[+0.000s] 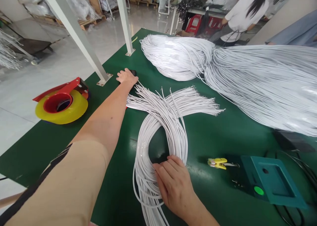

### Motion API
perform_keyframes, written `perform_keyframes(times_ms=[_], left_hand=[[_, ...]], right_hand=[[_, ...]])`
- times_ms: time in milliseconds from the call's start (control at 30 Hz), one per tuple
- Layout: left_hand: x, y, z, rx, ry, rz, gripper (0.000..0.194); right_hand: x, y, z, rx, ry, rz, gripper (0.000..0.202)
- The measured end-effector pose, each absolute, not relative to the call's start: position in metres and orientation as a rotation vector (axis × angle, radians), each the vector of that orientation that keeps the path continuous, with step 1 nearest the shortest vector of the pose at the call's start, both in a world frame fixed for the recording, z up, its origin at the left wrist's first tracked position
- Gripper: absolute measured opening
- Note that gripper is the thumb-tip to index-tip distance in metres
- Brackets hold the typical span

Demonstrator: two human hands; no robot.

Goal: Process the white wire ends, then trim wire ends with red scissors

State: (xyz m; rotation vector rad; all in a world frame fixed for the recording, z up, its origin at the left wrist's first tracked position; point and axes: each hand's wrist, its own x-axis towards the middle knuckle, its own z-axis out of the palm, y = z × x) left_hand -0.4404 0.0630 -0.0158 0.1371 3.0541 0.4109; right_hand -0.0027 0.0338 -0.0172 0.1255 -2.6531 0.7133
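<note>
A bundle of thin white cables (pixel 143 143) lies on the green table, bent into a loop, its cut ends crossing and fanning out at the far side. My right hand (pixel 175 186) is closed around the right side of this loop, near its lower crossing. My left arm stretches across the table. At its end, my left hand (pixel 126 76) has its fingers and thumb around a small black object (pixel 133 72) beside the cable ends. Most of that object is hidden under the hand.
A large tied bundle of white cables (pixel 260 77) fills the far right. At left stands a red tape dispenser with yellow tape (pixel 61 107). A teal device (pixel 272 179) with a yellow clip (pixel 217 163) sits at right. White posts (pixel 79 37) rise from the table's left edge. A person (pixel 244 21) is behind.
</note>
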Motion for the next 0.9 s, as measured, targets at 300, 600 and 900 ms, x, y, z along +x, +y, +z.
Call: perform_keyframes(times_ms=[300, 600, 900], left_hand=[[-0.438, 0.045, 0.007, 0.241, 2.946, 0.426, 0.080], [-0.300, -0.041, 0.002, 1.081, 2.645, 1.426, 0.035], [-0.257, -0.069, -0.050, 0.846, 2.103, 1.564, 0.039]], right_hand=[[-0.007, 0.027, -0.009, 0.001, -2.849, 0.525, 0.013], [-0.039, -0.030, 0.004, -0.539, -3.185, 0.052, 0.090], [-0.047, -0.037, -0.008, -0.609, -3.157, 0.129, 0.075]])
